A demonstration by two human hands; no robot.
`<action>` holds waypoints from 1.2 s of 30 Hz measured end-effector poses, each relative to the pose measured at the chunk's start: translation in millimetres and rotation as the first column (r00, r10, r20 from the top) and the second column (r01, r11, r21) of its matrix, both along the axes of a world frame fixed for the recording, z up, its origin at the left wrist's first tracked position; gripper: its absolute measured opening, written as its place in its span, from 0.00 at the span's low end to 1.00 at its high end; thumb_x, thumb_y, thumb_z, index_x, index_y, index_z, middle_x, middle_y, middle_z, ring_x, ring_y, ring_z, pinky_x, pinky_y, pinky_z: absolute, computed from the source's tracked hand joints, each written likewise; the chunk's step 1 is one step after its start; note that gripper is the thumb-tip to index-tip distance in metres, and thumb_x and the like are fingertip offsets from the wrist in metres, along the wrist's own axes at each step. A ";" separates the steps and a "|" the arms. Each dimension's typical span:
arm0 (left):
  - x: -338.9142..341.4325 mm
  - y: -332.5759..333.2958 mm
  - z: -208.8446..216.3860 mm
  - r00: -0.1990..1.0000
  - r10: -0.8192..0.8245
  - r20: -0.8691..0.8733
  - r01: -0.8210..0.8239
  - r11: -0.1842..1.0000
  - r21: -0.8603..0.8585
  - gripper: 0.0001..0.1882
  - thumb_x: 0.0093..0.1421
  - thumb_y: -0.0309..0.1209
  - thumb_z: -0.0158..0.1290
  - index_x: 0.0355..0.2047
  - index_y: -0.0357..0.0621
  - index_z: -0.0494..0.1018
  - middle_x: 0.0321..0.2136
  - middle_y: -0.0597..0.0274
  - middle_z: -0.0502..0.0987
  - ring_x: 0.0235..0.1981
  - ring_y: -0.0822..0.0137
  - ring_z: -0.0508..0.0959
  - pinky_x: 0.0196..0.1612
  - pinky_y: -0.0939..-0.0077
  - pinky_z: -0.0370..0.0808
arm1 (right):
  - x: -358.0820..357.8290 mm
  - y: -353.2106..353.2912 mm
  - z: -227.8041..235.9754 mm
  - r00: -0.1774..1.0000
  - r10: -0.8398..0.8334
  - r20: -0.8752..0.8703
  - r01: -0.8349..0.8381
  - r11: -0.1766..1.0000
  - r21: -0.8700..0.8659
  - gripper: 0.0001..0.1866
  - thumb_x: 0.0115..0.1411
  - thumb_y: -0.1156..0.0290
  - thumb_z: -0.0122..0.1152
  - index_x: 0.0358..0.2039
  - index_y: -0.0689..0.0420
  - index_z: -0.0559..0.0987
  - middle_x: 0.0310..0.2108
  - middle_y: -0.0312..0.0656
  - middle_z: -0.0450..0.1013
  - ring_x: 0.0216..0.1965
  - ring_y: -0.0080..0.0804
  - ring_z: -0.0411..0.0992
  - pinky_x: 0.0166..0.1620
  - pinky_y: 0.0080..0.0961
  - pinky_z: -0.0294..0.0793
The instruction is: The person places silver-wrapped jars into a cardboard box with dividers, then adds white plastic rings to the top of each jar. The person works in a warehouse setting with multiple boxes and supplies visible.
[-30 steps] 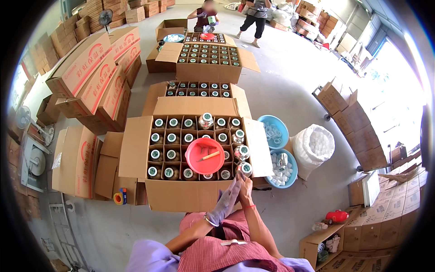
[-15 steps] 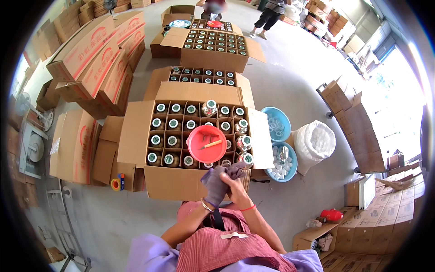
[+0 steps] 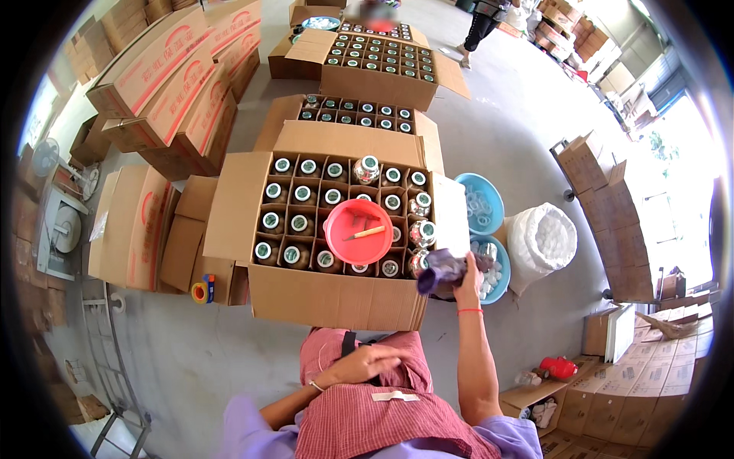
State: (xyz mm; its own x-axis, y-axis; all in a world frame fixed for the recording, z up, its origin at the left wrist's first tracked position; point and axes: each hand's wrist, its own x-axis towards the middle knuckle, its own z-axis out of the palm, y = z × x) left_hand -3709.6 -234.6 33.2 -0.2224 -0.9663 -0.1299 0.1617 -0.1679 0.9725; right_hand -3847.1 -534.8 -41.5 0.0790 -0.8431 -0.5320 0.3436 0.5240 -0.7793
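My right hand grips dark purple-grey work gloves, bunched together, beyond the near right corner of the open carton. I cannot tell whether it is one glove or a pair. My left hand is bare and holds nothing, its fingers stretched out in front of my red checked apron. Cardboard dividers in the carton hold several silvery glass bottles with green-and-white tops. A red plastic bowl rests on the bottles, with a wooden-handled tool in it.
Right of the carton stand two blue basins with white and clear small parts, and a white sack. More bottle cartons line up ahead. Long boxes lie stacked at left. Another person is at the far right.
The glove has come off my left hand. My right hand has carried the gloves right, while my bare left hand has drawn back toward my lap. The view has shifted slightly.
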 end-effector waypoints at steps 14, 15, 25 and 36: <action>53.7 47.7 -35.7 0.856 0.042 0.515 -0.079 0.996 0.050 0.21 0.63 0.36 0.50 0.53 0.37 0.71 0.54 0.47 0.71 0.52 0.50 0.72 0.57 0.64 0.67 | -79.9 62.7 -45.9 0.620 0.420 -0.663 -0.774 0.464 -0.430 0.16 0.60 0.73 0.60 0.48 0.63 0.73 0.40 0.42 0.75 0.44 0.33 0.74 0.45 0.30 0.75; 56.4 49.0 -39.2 0.834 0.054 0.549 -0.067 0.998 0.003 0.20 0.64 0.37 0.50 0.52 0.38 0.72 0.56 0.47 0.69 0.56 0.49 0.68 0.60 0.60 0.63 | -102.4 99.7 -45.6 0.528 0.478 -0.702 -0.841 0.411 -0.352 0.11 0.61 0.70 0.60 0.41 0.62 0.77 0.40 0.42 0.76 0.42 0.30 0.76 0.44 0.30 0.75; 58.9 -23.6 -6.8 0.854 -0.381 0.354 0.415 0.909 -0.024 0.20 0.63 0.41 0.53 0.51 0.44 0.74 0.56 0.56 0.69 0.57 0.58 0.67 0.60 0.63 0.61 | -62.9 214.5 80.1 0.457 0.595 -0.661 -0.886 0.241 -0.396 0.13 0.63 0.66 0.54 0.42 0.61 0.78 0.43 0.48 0.72 0.49 0.42 0.70 0.54 0.35 0.67; 61.4 -46.2 35.0 0.678 -0.426 0.599 0.489 0.870 0.065 0.20 0.58 0.45 0.57 0.37 0.38 0.78 0.29 0.49 0.78 0.31 0.57 0.78 0.38 0.68 0.73 | -41.2 182.0 87.4 0.015 0.711 -0.703 -1.000 -0.002 -0.024 0.20 0.62 0.52 0.54 0.40 0.56 0.81 0.31 0.51 0.77 0.32 0.50 0.74 0.37 0.39 0.73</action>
